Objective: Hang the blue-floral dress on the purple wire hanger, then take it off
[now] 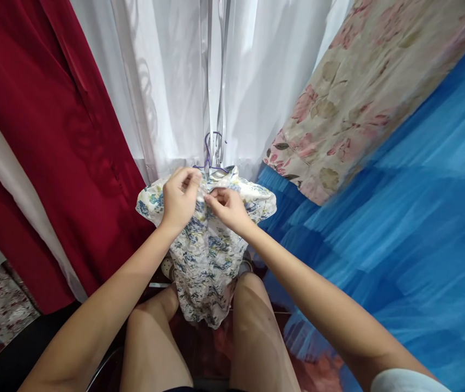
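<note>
A short-sleeved floral shirt point(210, 258), white with blue and yellow flowers, hangs in front of my knees on a purple hanger point(208, 149). Both my hands are at its upper front, just below the collar. My left hand point(181, 196) pinches the cloth on the left side of the front opening. Close beside it, my right hand point(228, 206) has its thumb and fingertips pressed together on the right edge. Whether a button lies between the fingers is too small to tell.
White ribbons point(215, 71) hang down to the hanger before a white curtain point(171, 81). Red cloth point(93, 179) hangs on the left. To the right are a pink-flowered cloth point(326, 109) and blue tulle point(379, 234). My bare knees flank the shirt's lower part.
</note>
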Demonstrator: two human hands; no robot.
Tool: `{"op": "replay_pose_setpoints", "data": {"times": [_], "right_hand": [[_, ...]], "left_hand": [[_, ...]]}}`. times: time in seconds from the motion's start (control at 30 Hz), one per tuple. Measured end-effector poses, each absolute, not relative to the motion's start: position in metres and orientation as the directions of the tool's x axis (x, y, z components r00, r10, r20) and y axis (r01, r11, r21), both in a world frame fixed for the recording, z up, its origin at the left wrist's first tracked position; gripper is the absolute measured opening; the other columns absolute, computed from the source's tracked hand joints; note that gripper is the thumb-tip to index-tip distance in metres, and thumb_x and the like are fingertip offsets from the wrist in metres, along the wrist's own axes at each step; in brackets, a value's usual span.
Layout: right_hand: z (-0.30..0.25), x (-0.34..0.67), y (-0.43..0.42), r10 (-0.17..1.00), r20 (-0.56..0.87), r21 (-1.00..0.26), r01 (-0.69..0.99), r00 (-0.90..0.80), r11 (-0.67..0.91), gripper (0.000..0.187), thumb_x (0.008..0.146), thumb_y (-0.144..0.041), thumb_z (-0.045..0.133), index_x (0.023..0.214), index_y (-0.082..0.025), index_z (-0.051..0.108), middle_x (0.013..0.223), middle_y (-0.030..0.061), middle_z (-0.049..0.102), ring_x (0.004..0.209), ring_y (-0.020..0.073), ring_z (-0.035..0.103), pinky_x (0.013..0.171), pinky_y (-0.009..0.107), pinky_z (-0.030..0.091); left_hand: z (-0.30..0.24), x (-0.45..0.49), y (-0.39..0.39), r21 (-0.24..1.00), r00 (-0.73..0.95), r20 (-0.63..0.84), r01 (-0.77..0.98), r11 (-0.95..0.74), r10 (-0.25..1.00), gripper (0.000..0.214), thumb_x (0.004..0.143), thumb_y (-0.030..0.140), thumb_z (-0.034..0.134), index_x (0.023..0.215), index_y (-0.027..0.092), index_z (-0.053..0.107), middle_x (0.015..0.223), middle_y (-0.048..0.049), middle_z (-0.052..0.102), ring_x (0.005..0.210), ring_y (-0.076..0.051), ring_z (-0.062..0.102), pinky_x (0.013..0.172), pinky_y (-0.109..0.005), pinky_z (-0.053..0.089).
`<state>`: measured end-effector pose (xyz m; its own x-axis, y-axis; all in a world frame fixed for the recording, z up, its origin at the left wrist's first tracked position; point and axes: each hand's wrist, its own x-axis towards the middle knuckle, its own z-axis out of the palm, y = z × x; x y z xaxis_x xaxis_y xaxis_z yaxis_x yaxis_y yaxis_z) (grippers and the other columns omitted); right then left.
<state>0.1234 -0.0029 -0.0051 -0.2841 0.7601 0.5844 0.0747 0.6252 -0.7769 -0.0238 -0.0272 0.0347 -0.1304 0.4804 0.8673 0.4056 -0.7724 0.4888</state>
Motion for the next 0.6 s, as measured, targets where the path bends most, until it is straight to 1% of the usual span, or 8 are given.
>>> {"op": "replay_pose_setpoints", "data": {"times": [0.07, 0.17, 0.23, 0.3, 0.37, 0.47, 0.53, 0.6], "right_hand": [[-0.018, 0.124, -0.003, 0.787, 0.516, -0.807, 0.116, -0.339, 0.579, 0.03, 0.085, -0.037, 0.063, 0.065, -0.021, 0.047, 0.052, -0.0061, 0.044, 0.048, 0.0095, 0.039, 0.047, 0.023, 0.029], [-0.034, 0.131, -0.011, 0.794, 0.452, -0.829, 0.137, -0.406, 0.542, 0.028, 0.084, -0.032, 0.061, 0.063, -0.021, 0.047, 0.05, -0.0073, 0.041, 0.045, 0.0082, 0.036, 0.045, 0.022, 0.027], [-0.039, 0.135, -0.018, 0.797, 0.409, -0.841, 0.154, -0.446, 0.518, 0.024, 0.082, -0.027, 0.061, 0.062, -0.02, 0.049, 0.05, -0.0074, 0.043, 0.045, 0.0079, 0.037, 0.045, 0.021, 0.026], [-0.042, 0.138, -0.023, 0.801, 0.369, -0.852, 0.172, -0.472, 0.494, 0.021, 0.079, -0.022, 0.061, 0.061, -0.019, 0.05, 0.05, -0.0073, 0.044, 0.045, 0.0075, 0.037, 0.044, 0.021, 0.026], [-0.049, 0.14, -0.023, 0.807, 0.335, -0.863, 0.186, -0.486, 0.471, 0.022, 0.077, -0.018, 0.06, 0.058, -0.019, 0.048, 0.049, -0.0077, 0.043, 0.044, 0.0068, 0.036, 0.043, 0.02, 0.025], [-0.072, 0.15, -0.022, 0.816, 0.272, -0.878, 0.216, -0.51, 0.428, 0.025, 0.076, -0.016, 0.058, 0.054, -0.019, 0.045, 0.046, -0.0079, 0.043, 0.042, 0.0064, 0.036, 0.042, 0.019, 0.024], [-0.091, 0.162, -0.022, 0.814, 0.216, -0.882, 0.25, -0.54, 0.4, 0.026, 0.077, -0.016, 0.057, 0.053, -0.019, 0.047, 0.043, -0.0071, 0.045, 0.041, 0.0072, 0.039, 0.041, 0.019, 0.027], [-0.106, 0.176, -0.026, 0.807, 0.172, -0.877, 0.286, -0.565, 0.387, 0.024, 0.078, -0.019, 0.06, 0.055, -0.018, 0.053, 0.043, -0.0055, 0.05, 0.041, 0.0093, 0.044, 0.041, 0.019, 0.032]], "left_hand": [[0.042, -0.049, -0.012, 0.502, -0.241, 0.865, 0.405, -0.764, 0.44, 0.021, 0.095, 0.037, 0.058, 0.087, 0.018, 0.065, 0.075, -0.0013, 0.06, 0.07, -0.013, 0.059, 0.067, -0.024, 0.048], [0.04, -0.109, 0.018, 0.554, -0.362, 0.83, 0.449, -0.701, 0.424, 0.019, 0.092, 0.033, 0.059, 0.085, 0.017, 0.065, 0.075, -0.0008, 0.061, 0.069, -0.012, 0.059, 0.067, -0.022, 0.047], [0.021, -0.149, 0.033, 0.657, -0.454, 0.752, 0.456, -0.6, 0.477, 0.016, 0.09, 0.03, 0.058, 0.087, 0.016, 0.065, 0.078, -0.0005, 0.062, 0.073, -0.012, 0.059, 0.07, -0.021, 0.048], [-0.01, -0.173, 0.038, 0.774, -0.524, 0.633, 0.447, -0.449, 0.57, 0.013, 0.086, 0.027, 0.057, 0.085, 0.016, 0.063, 0.082, 0.0, 0.063, 0.076, -0.012, 0.058, 0.072, -0.021, 0.047], [-0.047, -0.177, 0.032, 0.82, -0.498, 0.564, 0.429, -0.378, 0.658, 0.015, 0.084, 0.028, 0.057, 0.079, 0.015, 0.062, 0.077, -0.001, 0.063, 0.072, -0.014, 0.058, 0.068, -0.024, 0.047], [-0.094, -0.157, 0.012, 0.847, -0.353, 0.491, 0.407, -0.342, 0.796, 0.023, 0.081, 0.036, 0.059, 0.074, 0.014, 0.063, 0.071, -0.003, 0.064, 0.067, -0.017, 0.059, 0.063, -0.028, 0.049], [-0.109, -0.136, -0.001, 0.847, -0.234, 0.466, 0.396, -0.354, 0.854, 0.028, 0.081, 0.042, 0.062, 0.075, 0.015, 0.064, 0.069, -0.0036, 0.065, 0.066, -0.018, 0.06, 0.063, -0.028, 0.049], [-0.106, -0.114, -0.013, 0.839, -0.135, 0.464, 0.386, -0.384, 0.876, 0.029, 0.082, 0.044, 0.063, 0.078, 0.016, 0.066, 0.072, -0.0038, 0.066, 0.07, -0.019, 0.06, 0.066, -0.028, 0.048]]}}
